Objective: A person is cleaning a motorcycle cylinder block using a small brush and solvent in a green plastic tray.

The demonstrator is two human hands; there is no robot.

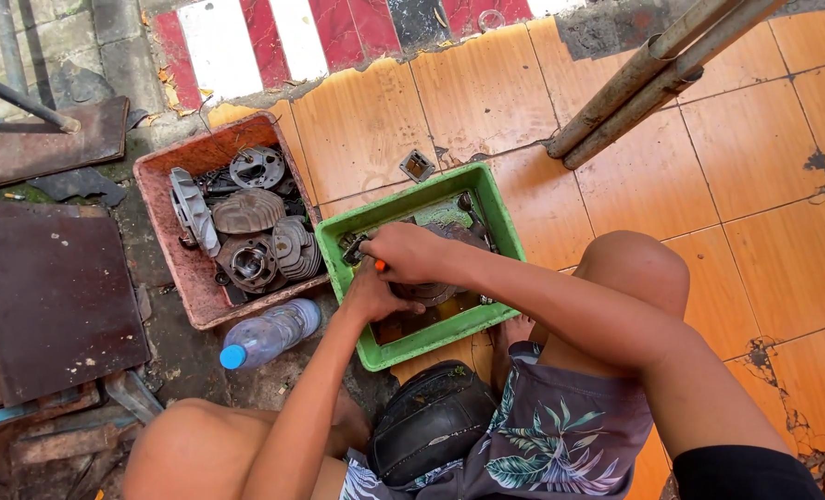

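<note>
Orange tiled floor point(486, 102) under me; both hands work inside the green plastic tub point(500, 218). My right hand point(408, 252) is clamped on an orange-handled tool point(381, 266), my left hand point(372, 294) steadies the dark, greasy metal engine part point(431, 294), probably heavy and slippery, so I'd grab its rim.

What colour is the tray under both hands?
Green tray, seen clearest in the head view.

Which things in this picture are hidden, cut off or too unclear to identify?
Head view only:
- Metal part in the green tray: mostly covered by both hands; its kind is unclear.
- Orange-tipped item at the right hand: almost wholly enclosed; a tool, perhaps.
- Left hand: its grip is hidden under the right hand.
- Two metal pipes: cut off by the top edge.
</note>
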